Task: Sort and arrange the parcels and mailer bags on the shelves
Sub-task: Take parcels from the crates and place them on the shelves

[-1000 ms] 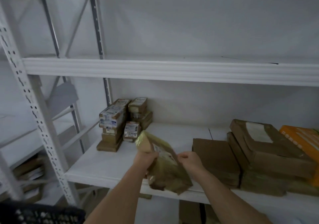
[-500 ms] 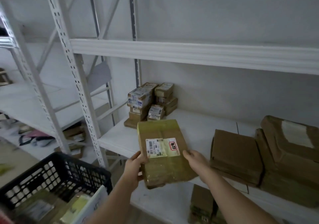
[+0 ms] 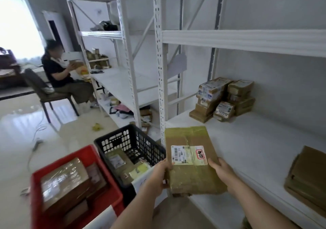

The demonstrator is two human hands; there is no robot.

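I hold a flat brown taped parcel with a white label facing up, over the front left corner of the white shelf. My left hand grips its left edge and my right hand grips its right edge. At the shelf's back left stand stacks of small labelled parcels. A pile of flat brown parcels lies at the right edge of the view.
A black crate and a red crate, both holding parcels, stand at lower left. A white perforated upright rises by the shelf's corner. A person on a chair sits at further shelving at left.
My view has swung left and back, bringing the crates and the seated person into sight. The parcel, turned label-up earlier, stays in both hands and has shifted towards the shelf's left corner.
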